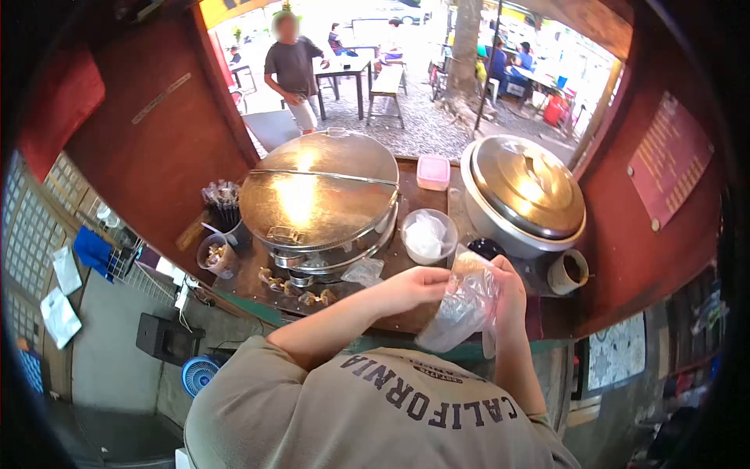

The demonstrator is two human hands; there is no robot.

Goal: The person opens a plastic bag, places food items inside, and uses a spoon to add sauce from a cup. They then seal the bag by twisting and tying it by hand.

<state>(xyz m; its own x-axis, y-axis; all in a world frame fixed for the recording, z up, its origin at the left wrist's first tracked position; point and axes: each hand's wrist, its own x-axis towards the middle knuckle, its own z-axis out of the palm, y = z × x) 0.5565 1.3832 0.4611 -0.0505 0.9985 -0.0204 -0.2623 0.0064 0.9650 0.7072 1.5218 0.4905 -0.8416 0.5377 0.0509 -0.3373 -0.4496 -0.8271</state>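
Note:
Between my two hands is a clear plastic bag [455, 315], with something tan showing at its upper end. My left hand [419, 288] pinches the bag's left side, fingers pressed together. On the other side my right hand [509, 286] is wrapped round the bag near its top. Just beyond them stands a round plastic tub [429, 237] with white plastic in it. A dark round bowl [486, 249] sits partly hidden behind the bag. To the left of my left hand, a crumpled clear bag [363, 272] lies on the counter.
A large lidded round metal warmer [320, 187] fills the counter's left. A big lidded pot [525, 195] stands at the right, near a brown cup [569, 272]. A pink-lidded box [433, 173] sits between them. Outside, a person [293, 66] stands beyond the counter.

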